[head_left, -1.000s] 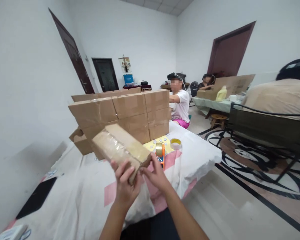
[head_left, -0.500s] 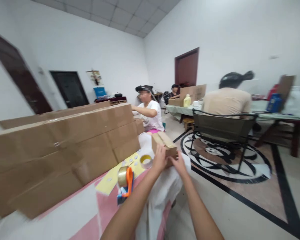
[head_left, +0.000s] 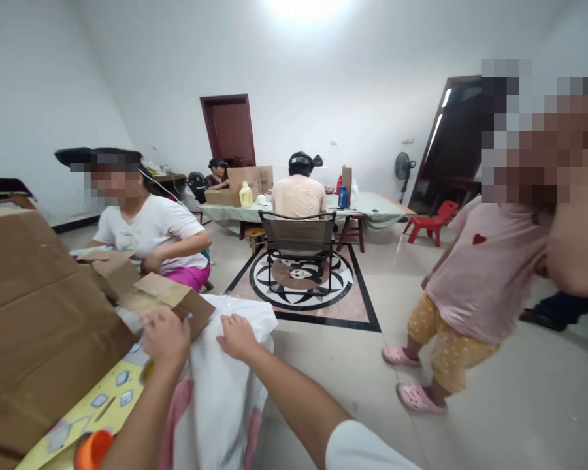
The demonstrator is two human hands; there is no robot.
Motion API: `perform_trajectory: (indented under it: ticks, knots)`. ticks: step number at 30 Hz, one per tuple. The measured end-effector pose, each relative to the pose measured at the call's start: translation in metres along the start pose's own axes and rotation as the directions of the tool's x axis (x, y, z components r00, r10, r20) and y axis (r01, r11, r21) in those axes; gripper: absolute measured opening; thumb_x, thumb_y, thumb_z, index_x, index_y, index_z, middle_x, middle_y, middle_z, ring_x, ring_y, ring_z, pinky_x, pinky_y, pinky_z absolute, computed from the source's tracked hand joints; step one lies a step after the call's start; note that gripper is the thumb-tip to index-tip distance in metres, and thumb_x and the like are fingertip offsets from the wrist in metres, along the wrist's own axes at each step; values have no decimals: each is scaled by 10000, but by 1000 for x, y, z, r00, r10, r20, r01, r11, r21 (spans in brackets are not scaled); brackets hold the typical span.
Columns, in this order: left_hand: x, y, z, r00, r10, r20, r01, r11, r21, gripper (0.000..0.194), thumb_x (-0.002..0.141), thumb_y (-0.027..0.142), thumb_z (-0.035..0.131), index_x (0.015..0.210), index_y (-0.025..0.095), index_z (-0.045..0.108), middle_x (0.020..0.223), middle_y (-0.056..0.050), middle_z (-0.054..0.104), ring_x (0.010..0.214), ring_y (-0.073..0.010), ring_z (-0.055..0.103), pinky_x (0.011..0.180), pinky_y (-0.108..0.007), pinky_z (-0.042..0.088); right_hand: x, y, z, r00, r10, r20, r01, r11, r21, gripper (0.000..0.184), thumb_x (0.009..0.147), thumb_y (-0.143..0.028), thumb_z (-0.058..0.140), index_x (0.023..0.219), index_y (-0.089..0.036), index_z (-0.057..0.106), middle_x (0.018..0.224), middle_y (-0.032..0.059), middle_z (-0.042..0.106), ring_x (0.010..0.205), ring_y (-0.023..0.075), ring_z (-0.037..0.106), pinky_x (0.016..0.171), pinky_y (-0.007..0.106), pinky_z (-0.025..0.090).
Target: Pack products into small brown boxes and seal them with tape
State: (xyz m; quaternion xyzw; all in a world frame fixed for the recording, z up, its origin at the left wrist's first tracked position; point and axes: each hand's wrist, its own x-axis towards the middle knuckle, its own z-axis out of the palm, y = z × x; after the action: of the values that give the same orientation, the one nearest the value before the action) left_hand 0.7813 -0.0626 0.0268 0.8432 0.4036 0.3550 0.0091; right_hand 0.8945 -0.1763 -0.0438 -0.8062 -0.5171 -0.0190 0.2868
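A small cardboard box with clear tape along its top stands at the table's end. My left hand grips its near side, fingers bent over the edge. My right hand is off the box, to its right, fingers apart over the white table cover, holding nothing. An orange tape dispenser shows at the bottom edge, left of my left forearm. Partly hidden behind my left wrist is a tape roll. Beneath them lies a yellow patterned sheet.
A large cardboard box fills the left side. Across the table a person in a white shirt sits beside an open carton. To the right stands a person in a pink shirt. A folding chair is ahead.
The view has swung right, bringing the standing person into sight. My right hand has come away from the small box, while my left hand stays on it.
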Motion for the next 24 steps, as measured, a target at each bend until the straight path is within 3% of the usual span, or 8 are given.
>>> perform_trajectory:
  ticks: [4, 8, 18, 21, 24]
  knots:
    - [4, -6, -15, 999, -43, -29, 46, 995, 88, 484, 876, 347, 434, 1230, 20, 476, 1172, -318, 568, 1216, -445, 479, 858, -534, 468, -6, -13, 4, 999, -35, -10, 34, 996, -85, 372, 947, -301, 554, 1280, -137, 536, 1358, 177, 599, 1324, 314, 486, 1079, 487, 398]
    - [12, -7, -19, 1000, -22, -20, 25, 990, 138, 397, 875, 316, 431, 1179, 75, 514, 1122, -254, 593, 1101, -388, 500, 803, -459, 442, -7, -14, 7, 999, -42, -18, 40, 992, -121, 356, 963, -292, 523, 1274, -121, 550, 1401, 184, 570, 1341, 314, 465, 1082, 484, 388]
    - [59, -37, -7, 999, -52, -13, 54, 986, 158, 363, 884, 236, 385, 1159, 59, 542, 1139, -285, 593, 1102, -396, 490, 869, -494, 384, -3, -12, 4, 998, -58, -13, 55, 983, -173, 261, 940, -283, 556, 1164, -158, 605, 1273, 141, 634, 1229, 290, 508, 1022, 431, 395]
    - [58, -36, -24, 999, -20, -46, 26, 991, 129, 401, 895, 316, 440, 1175, 47, 541, 1273, -327, 558, 1232, -425, 447, 903, -529, 387, 0, -11, 0, 997, -65, -30, 58, 984, -171, 187, 937, -253, 559, 1093, -169, 620, 1204, 133, 659, 1169, 281, 534, 973, 411, 408]
    - [28, -38, -68, 995, 51, -89, -39, 991, 131, 373, 932, 403, 467, 1150, 117, 567, 1432, -260, 505, 1365, -377, 381, 997, -521, 347, 2, -13, -7, 995, -78, -62, 68, 987, -146, 118, 925, -210, 556, 1015, -170, 622, 1117, 133, 678, 1068, 260, 564, 910, 373, 416]
